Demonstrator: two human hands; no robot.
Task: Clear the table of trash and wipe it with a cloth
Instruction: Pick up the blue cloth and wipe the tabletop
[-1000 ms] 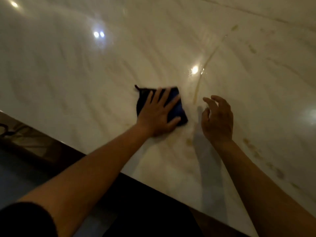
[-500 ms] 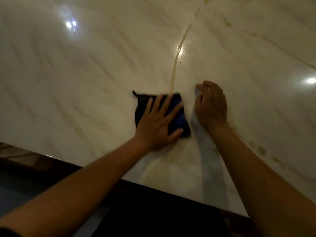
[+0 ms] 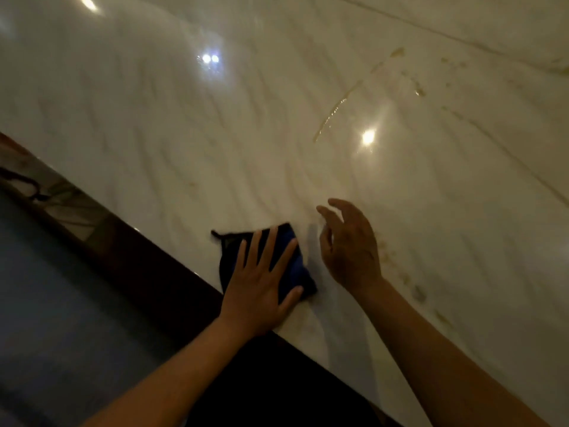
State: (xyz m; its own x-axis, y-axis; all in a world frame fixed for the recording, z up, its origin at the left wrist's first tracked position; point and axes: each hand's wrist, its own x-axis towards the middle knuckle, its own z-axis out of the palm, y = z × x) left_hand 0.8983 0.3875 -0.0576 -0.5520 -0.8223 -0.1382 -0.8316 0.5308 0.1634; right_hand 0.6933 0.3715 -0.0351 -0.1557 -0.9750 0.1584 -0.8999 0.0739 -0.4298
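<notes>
Marble, pale and glossy with faint grey veins, makes up the table (image 3: 215, 124), which fills most of the view and mirrors several bright ceiling lights. Close to its near edge lies a folded dark blue cloth (image 3: 295, 263). The left hand (image 3: 261, 285) presses flat on top of it, fingers straight and spread wide, thumb out to the right along the cloth's near corner. A thin loop or tag sticks out from the cloth's far left corner.

Just right of the cloth, the right hand (image 3: 351, 251) is above the marble with its fingers loosely curled and holding nothing; it seems to be apart from the surface, though the blur makes that hard to confirm.

Farther away, to the right, a thin yellowish streak of liquid (image 3: 335, 109) runs diagonally across the stone. Brownish spots (image 3: 415, 291) dot the marble right of the right wrist. Beyond the table's dark near edge, the left side shows dim flooring.
</notes>
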